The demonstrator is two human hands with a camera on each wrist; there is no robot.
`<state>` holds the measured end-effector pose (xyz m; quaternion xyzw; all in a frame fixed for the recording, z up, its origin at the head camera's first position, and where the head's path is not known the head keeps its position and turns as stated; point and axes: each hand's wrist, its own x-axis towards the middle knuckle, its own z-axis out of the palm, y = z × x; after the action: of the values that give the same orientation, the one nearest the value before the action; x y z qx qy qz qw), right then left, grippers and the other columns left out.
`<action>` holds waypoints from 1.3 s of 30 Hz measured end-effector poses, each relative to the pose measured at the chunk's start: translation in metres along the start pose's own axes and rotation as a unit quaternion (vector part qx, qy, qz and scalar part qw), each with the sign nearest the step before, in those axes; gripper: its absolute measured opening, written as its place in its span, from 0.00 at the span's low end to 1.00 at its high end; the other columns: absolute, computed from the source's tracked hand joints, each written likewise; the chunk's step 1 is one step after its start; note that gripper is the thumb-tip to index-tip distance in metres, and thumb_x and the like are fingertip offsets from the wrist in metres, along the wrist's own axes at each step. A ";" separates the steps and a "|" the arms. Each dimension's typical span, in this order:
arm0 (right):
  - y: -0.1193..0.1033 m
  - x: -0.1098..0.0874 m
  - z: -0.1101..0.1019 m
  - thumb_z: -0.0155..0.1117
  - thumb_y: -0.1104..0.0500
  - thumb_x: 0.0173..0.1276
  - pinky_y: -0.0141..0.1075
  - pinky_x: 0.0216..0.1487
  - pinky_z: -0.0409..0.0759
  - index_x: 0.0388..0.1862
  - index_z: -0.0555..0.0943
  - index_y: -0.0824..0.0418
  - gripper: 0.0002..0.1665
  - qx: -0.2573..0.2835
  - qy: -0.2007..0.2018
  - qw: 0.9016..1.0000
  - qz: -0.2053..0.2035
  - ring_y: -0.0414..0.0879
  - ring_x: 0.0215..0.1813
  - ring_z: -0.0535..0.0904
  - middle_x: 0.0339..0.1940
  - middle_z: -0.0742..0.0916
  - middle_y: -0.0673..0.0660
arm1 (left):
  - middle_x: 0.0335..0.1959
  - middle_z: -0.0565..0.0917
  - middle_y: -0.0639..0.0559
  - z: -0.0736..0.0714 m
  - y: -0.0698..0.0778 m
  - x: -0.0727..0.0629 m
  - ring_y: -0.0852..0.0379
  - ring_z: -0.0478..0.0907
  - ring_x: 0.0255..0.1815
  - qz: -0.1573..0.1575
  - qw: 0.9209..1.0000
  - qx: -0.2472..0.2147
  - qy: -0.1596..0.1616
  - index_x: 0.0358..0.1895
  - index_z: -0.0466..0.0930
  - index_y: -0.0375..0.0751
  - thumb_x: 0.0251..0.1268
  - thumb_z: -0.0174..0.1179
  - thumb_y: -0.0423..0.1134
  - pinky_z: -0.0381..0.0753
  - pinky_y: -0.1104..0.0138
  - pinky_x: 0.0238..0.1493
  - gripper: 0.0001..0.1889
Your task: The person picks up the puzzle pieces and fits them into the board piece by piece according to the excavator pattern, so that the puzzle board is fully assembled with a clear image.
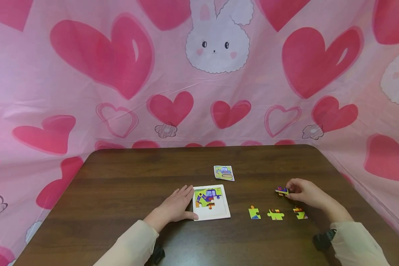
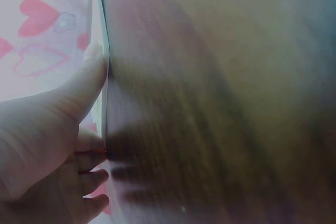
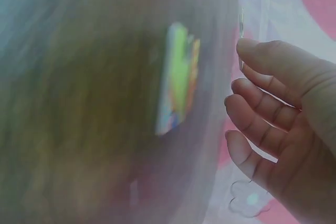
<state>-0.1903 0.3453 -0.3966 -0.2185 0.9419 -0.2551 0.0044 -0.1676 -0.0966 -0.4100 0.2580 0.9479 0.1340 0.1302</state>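
Note:
A white square puzzle tray [image 1: 224, 210] lies on the table, partly filled with joined pieces that show a purple and yellow digger. My left hand [image 1: 174, 207] rests at its left edge, fingers straight, the thumb on the near corner; the left wrist view shows the thumb [image 2: 92, 77] against the thin tray side. At the right, my right hand [image 1: 306, 193] pinches a purple and yellow puzzle piece [image 1: 281, 191] between thumb and forefinger, off the table. In the right wrist view that piece [image 3: 241, 22] appears edge-on, the other fingers loosely curled.
Three loose puzzle pieces lie in a row right of the tray: a green one with a blue corner [image 1: 254, 213], a green one [image 1: 275, 215] and a green and orange one [image 1: 299, 213]. A small picture card [image 1: 224, 173] lies behind the tray. A heart-patterned cloth hangs behind the table.

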 end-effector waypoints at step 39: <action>-0.135 0.074 0.068 0.74 0.61 0.50 0.31 0.29 0.73 0.35 0.78 0.58 0.15 -0.021 -0.044 0.995 -0.087 0.40 0.28 0.71 0.26 0.77 0.45 | 0.69 0.58 0.40 -0.001 0.002 0.000 0.44 0.50 0.70 0.000 1.000 -0.001 0.000 0.67 0.58 0.31 0.51 0.62 0.60 0.50 0.51 0.66 0.47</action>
<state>-0.1936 0.1777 -0.3825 -0.3111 0.9231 -0.2252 0.0195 -0.1669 -0.0955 -0.4089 0.2575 0.9478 0.1352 0.1307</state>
